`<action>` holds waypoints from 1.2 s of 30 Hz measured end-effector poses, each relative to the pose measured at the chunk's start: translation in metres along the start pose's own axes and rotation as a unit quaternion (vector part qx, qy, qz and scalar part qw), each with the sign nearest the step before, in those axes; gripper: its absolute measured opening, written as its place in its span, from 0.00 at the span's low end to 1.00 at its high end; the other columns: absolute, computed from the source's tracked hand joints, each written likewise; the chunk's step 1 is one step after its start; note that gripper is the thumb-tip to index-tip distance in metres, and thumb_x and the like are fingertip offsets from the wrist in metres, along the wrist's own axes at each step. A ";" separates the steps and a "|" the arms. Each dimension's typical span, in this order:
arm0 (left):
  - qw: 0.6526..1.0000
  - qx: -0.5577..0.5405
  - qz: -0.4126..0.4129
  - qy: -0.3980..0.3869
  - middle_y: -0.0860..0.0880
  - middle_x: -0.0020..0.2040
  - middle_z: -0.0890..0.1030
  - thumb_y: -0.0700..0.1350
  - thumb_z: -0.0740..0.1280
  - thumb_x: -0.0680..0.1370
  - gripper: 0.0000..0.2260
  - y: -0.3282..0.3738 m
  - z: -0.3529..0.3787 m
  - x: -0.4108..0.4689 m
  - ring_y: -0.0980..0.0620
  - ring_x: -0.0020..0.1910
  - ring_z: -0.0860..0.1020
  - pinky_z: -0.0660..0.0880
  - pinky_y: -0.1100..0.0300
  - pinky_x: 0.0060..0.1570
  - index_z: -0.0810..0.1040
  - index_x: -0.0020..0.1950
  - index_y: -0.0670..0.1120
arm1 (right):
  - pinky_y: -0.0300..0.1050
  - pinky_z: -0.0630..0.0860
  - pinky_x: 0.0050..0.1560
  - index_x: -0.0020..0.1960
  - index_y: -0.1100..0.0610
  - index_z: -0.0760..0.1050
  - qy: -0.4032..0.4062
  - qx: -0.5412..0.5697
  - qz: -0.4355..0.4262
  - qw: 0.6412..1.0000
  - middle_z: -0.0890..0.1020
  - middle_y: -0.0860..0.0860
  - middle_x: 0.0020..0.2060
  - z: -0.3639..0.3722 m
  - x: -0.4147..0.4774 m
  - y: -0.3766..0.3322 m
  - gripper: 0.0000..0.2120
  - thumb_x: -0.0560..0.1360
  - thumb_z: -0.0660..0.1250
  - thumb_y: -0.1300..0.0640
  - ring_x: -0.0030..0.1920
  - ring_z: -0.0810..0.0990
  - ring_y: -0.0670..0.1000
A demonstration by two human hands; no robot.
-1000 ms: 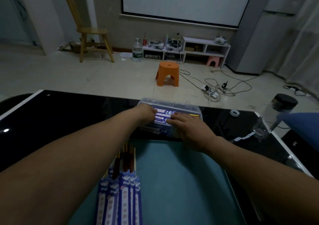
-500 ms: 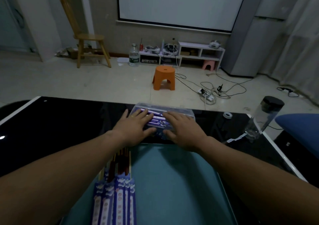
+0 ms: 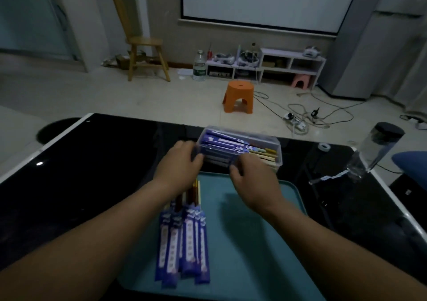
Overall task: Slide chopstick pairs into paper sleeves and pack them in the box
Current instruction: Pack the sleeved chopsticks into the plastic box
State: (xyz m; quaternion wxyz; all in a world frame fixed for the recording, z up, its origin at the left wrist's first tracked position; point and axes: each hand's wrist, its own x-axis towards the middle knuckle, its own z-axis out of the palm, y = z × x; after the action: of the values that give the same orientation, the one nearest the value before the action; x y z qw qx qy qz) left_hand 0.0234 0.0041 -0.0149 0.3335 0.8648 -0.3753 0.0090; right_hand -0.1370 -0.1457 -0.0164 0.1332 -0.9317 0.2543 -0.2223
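A clear plastic box [image 3: 278,149] stands on the black table just beyond the teal tray [image 3: 254,243]. Inside it lie several blue paper sleeves with chopsticks [image 3: 227,142], their bare tips pointing right. My left hand [image 3: 179,164] grips the box's left end, thumb against the near corner. My right hand [image 3: 253,177] holds the near wall, fingers curled over the rim. Several more sleeved chopstick pairs [image 3: 182,238] lie in a bundle on the tray's left part, under my left forearm, with dark and pale tips sticking out at the far end.
A clear bottle with a black cap [image 3: 379,148] stands at the table's right edge, with a small tape roll [image 3: 323,146] beside it. The glossy black table [image 3: 92,173] stretches to the left. On the floor beyond is an orange stool [image 3: 239,96].
Both hands lay flat on the sleeves inside the box before. They have since drawn back to its left end and near wall. The view has shifted left.
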 end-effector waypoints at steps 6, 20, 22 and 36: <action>0.969 0.067 -0.200 -0.129 0.43 0.57 0.82 0.54 0.65 0.81 0.11 -0.021 -0.027 -0.099 0.42 0.55 0.81 0.74 0.55 0.47 0.74 0.53 0.47 | 0.47 0.79 0.44 0.43 0.62 0.79 -0.321 0.091 0.174 0.926 0.85 0.62 0.44 0.021 -0.061 -0.060 0.25 0.77 0.68 0.39 0.47 0.85 0.62; 0.945 -0.112 -0.265 -0.154 0.45 0.43 0.82 0.49 0.69 0.81 0.10 -0.031 -0.011 -0.107 0.50 0.40 0.79 0.67 0.61 0.31 0.82 0.47 0.43 | 0.51 0.82 0.60 0.63 0.64 0.79 -0.328 0.241 0.311 0.859 0.85 0.59 0.57 0.038 -0.055 -0.119 0.21 0.75 0.76 0.53 0.56 0.85 0.57; 0.948 -0.109 -0.261 -0.146 0.44 0.48 0.83 0.50 0.70 0.80 0.11 -0.034 -0.008 -0.103 0.47 0.45 0.81 0.69 0.59 0.35 0.81 0.51 0.42 | 0.51 0.83 0.57 0.59 0.62 0.81 -0.320 0.265 0.323 0.850 0.86 0.59 0.54 0.037 -0.052 -0.112 0.16 0.75 0.77 0.55 0.52 0.86 0.57; 0.869 -0.427 -0.217 -0.121 0.48 0.54 0.84 0.57 0.64 0.81 0.15 0.043 0.016 -0.103 0.50 0.51 0.85 0.82 0.51 0.52 0.76 0.65 0.54 | 0.42 0.80 0.36 0.57 0.52 0.80 -0.150 0.477 0.250 0.829 0.87 0.52 0.42 0.001 -0.061 -0.083 0.08 0.83 0.63 0.60 0.41 0.86 0.50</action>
State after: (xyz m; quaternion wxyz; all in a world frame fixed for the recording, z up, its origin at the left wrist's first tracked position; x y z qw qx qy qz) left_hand -0.0824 0.0402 -0.0305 0.6155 0.6921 -0.1829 -0.3297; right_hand -0.1488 -0.0441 -0.0088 0.6486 -0.6788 0.3176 -0.1330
